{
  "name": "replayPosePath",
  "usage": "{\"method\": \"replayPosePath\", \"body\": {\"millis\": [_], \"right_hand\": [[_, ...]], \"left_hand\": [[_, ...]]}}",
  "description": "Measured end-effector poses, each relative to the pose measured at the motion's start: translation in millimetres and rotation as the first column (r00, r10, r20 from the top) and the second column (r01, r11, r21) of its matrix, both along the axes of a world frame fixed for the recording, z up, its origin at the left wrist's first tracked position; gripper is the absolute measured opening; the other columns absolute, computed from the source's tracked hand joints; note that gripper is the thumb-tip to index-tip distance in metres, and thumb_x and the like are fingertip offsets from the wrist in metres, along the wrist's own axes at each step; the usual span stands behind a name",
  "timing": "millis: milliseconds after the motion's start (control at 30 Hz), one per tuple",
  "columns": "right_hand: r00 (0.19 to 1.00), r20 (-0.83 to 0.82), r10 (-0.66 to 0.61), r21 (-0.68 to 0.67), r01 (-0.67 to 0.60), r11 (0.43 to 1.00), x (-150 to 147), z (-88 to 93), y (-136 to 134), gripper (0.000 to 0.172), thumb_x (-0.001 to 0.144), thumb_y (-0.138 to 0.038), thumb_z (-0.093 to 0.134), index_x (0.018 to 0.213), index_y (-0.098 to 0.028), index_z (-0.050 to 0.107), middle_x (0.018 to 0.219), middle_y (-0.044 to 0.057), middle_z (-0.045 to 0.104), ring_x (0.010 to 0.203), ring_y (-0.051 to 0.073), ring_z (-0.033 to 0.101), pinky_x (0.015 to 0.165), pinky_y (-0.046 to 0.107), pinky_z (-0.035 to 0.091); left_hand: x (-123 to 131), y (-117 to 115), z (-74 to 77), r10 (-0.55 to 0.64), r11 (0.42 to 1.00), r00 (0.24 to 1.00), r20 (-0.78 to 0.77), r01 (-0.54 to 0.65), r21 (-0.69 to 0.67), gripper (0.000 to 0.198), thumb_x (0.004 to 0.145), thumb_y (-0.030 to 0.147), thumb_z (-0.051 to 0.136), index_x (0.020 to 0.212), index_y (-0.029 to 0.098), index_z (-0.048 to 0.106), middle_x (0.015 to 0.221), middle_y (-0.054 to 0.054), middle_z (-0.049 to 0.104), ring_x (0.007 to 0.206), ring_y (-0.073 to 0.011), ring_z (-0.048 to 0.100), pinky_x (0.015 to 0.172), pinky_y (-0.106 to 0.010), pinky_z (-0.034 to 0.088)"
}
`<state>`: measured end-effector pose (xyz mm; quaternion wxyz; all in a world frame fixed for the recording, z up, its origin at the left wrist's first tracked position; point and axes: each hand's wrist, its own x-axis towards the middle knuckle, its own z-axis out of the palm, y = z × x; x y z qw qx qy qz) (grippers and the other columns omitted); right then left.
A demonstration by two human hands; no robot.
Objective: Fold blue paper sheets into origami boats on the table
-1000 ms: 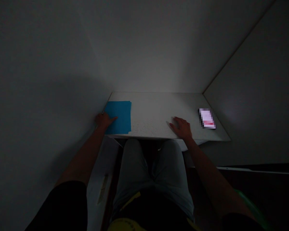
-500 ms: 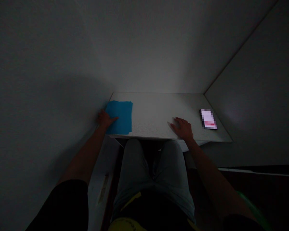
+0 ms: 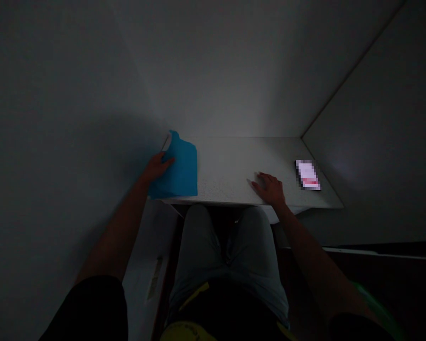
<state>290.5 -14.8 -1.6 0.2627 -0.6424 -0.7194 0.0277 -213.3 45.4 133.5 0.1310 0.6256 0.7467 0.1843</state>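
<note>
A blue sheet (image 3: pixel 181 176), paper or cloth I cannot tell, lies at the left end of the white desktop with its far part raised and bent. My left hand (image 3: pixel 156 168) pinches its left side, the thumb on top and the other fingers partly hidden. Beside the raised far corner, a small pale patch (image 3: pixel 167 142) shows; what it is I cannot make out. On the right half of the desktop, my right hand (image 3: pixel 270 189) rests flat with its fingers apart, holding nothing.
A phone with a lit, blurred screen (image 3: pixel 307 175) lies at the right end of the desktop (image 3: pixel 227 161). Grey panels enclose the back, left and right sides. My legs are under the front edge. The scene is dim.
My left hand has shifted slightly up and has lifted the blue sheet's far left part, which lay flat before. The right hand and the phone stay in place.
</note>
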Motion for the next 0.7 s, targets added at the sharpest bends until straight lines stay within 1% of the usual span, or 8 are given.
{"method": "replayPosePath", "body": {"millis": [167, 233, 300, 367, 467, 567, 633, 700], "right_hand": [[1.0, -0.025, -0.008, 0.0, 0.008, 1.0, 0, 0.5, 0, 0.056, 0.101, -0.063, 0.054, 0.139, -0.024, 0.067, 0.149, 0.015, 0.067, 0.134, 0.037, 0.06, 0.112, 0.056, 0.044], [0.997, -0.08, 0.001, -0.012, -0.002, 1.0, -1, 3.2, 0, 0.056, 0.101, -0.065, 0.053, 0.136, -0.025, 0.069, 0.146, 0.015, 0.069, 0.134, 0.037, 0.061, 0.114, 0.058, 0.043], [0.978, -0.204, 0.038, -0.028, -0.044, 0.999, -5, 8.4, 0, 0.055, 0.102, -0.068, 0.05, 0.13, -0.026, 0.072, 0.139, 0.014, 0.073, 0.13, 0.035, 0.063, 0.115, 0.058, 0.044], [0.918, -0.38, 0.113, -0.021, -0.131, 0.991, -13, 15.4, -1, 0.058, 0.103, -0.07, 0.044, 0.126, -0.027, 0.074, 0.133, 0.012, 0.074, 0.127, 0.033, 0.066, 0.114, 0.055, 0.047], [0.779, -0.591, 0.211, 0.021, -0.247, 0.969, -32, 25.4, -3, 0.063, 0.101, -0.077, 0.045, 0.126, -0.027, 0.072, 0.13, 0.011, 0.074, 0.123, 0.03, 0.067, 0.11, 0.048, 0.052], [0.698, -0.7, 0.149, -0.043, -0.25, 0.967, -43, 29.3, -2, 0.062, 0.092, -0.081, 0.059, 0.117, -0.026, 0.072, 0.117, 0.009, 0.078, 0.107, 0.03, 0.069, 0.096, 0.045, 0.058], [0.692, -0.717, 0.082, -0.099, -0.217, 0.971, -40, 27.8, 1, 0.059, 0.089, -0.081, 0.061, 0.107, -0.025, 0.071, 0.105, 0.007, 0.078, 0.096, 0.028, 0.069, 0.086, 0.043, 0.059], [0.714, -0.699, 0.036, -0.131, -0.178, 0.975, -31, 23.8, 4, 0.057, 0.089, -0.081, 0.06, 0.096, -0.025, 0.069, 0.093, 0.005, 0.075, 0.087, 0.026, 0.067, 0.079, 0.04, 0.058]], "left_hand": [[35, -12, 35.7, -0.224, 0.974, 0.936, 0.271, 0.205, 0.096, 0.06, 0.094, 0.058, 0.063, 0.138, 0.019, 0.07, 0.133, -0.01, 0.076, 0.12, -0.0306, 0.07, 0.104, -0.042, 0.057], [52, -16, 40.7, -0.274, 0.961, 0.881, 0.386, 0.236, 0.143, 0.056, 0.093, 0.057, 0.065, 0.135, 0.02, 0.072, 0.128, -0.009, 0.078, 0.114, -0.0295, 0.072, 0.099, -0.041, 0.06], [70, -20, 37.9, -0.311, 0.95, 0.817, 0.486, 0.25, 0.187, 0.053, 0.093, 0.054, 0.067, 0.135, 0.022, 0.072, 0.129, -0.008, 0.078, 0.113, -0.0286, 0.073, 0.097, -0.041, 0.061], [92, -22, 26.8, -0.321, 0.947, 0.763, 0.561, 0.243, 0.212, 0.051, 0.093, 0.053, 0.068, 0.134, 0.024, 0.073, 0.129, -0.007, 0.078, 0.116, -0.029, 0.073, 0.099, -0.042, 0.061], [130, -26, -3.6, -0.27, 0.963, 0.703, 0.658, 0.197, 0.184, 0.048, 0.092, 0.053, 0.071, 0.129, 0.022, 0.074, 0.129, -0.01, 0.078, 0.116, -0.0307, 0.074, 0.098, -0.043, 0.062], [166, -29, -43.1, -0.217, 0.976, 0.607, 0.764, 0.158, 0.152, 0.046, 0.093, 0.053, 0.071, 0.125, 0.02, 0.074, 0.124, -0.014, 0.078, 0.111, -0.0312, 0.074, 0.094, -0.044, 0.063], [183, -30, -68.4, -0.194, 0.98, 0.556, 0.808, 0.139, 0.139, 0.046, 0.092, 0.053, 0.073, 0.123, 0.019, 0.072, 0.122, -0.015, 0.078, 0.11, -0.0314, 0.074, 0.094, -0.045, 0.062], [192, -31, -89.0, -0.173, 0.984, 0.557, 0.812, 0.124, 0.125, 0.04, 0.09, 0.05, 0.075, 0.114, 0.019, 0.071, 0.118, -0.014, 0.078, 0.108, -0.0294, 0.074, 0.095, -0.044, 0.06]]}}
